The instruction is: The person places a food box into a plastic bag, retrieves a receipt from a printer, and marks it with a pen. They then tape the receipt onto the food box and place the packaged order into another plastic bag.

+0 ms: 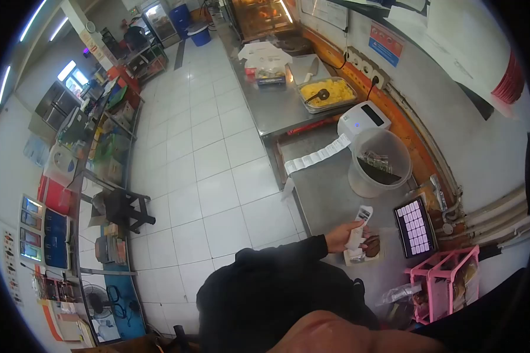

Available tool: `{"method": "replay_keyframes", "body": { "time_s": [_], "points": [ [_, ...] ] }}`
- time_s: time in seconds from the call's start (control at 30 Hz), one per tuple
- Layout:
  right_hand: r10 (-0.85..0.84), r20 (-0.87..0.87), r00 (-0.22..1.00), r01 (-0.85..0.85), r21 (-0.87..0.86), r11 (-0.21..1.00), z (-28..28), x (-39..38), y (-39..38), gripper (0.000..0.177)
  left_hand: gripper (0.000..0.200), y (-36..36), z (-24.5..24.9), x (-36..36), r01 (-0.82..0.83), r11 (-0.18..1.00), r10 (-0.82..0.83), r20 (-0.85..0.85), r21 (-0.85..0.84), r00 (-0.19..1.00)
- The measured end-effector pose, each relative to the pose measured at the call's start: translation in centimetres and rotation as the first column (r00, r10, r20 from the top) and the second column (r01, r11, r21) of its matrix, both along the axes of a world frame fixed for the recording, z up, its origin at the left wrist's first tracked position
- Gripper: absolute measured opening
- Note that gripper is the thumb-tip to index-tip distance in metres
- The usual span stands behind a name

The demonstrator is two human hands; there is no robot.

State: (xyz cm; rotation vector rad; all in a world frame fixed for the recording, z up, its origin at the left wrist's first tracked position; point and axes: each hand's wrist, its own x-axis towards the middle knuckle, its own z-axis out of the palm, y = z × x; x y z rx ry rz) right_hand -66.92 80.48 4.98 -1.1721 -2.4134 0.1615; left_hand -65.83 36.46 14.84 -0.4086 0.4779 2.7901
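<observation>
Well, right hand: black sleeve, reads as the right. Fingers are closed round a white paper slip, held over the near end of the worktop.
Left hand: not in view.
Slip: top end sticks out above the fist, with dark print too small to read. Lower end droops onto or just above the packet, cannot tell which.
Packet: clear bag with something brown inside, flat on the worktop just beside the hand, between the front edge and the tablet.
Tablet: lit grid screen, by the back edge at the wall.
Pink rack: near back corner, bags stuffed in.
Clear tub: further along, toward the back edge, dark stuff in the bottom.
Printer: white, just beyond the tub. Its long paper strip runs to the front edge and hangs over.
Risk, slip: thin and floppy, likely to crease or slide out if the hold loosens.
Risk, packet: light, so a brush from the sleeve could push it toward the front edge.
Risk, strip: hangs loose, so a passing arm could snag or tear it.
</observation>
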Motion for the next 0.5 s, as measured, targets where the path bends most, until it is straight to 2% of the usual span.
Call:
{"method": "replay_keyframes", "body": {
  "time_s": [0.1,0.3,0.5],
  "points": [
    [-0.039,0.015,0.999,0.04,-0.022,0.999,-0.1,0.6,0.0,0.038,0.028,0.5,0.7,-0.5,0.02,0.999,-0.014,-0.133,0.049,0.991],
    [-0.1,0.03,0.995,0.101,-0.028,0.995,0.2,2.3,-0.3,0.037,0.03,0.5,1.6,-1.6,0.073,0.997,-0.064,-0.218,0.031,0.974],
    [-0.175,0.039,0.984,0.177,-0.041,0.983,0.2,4.2,0.2,0.038,0.031,1.2,2.0,-1.6,0.12,0.993,-0.115,-0.209,0.009,0.971]
  ]
}}
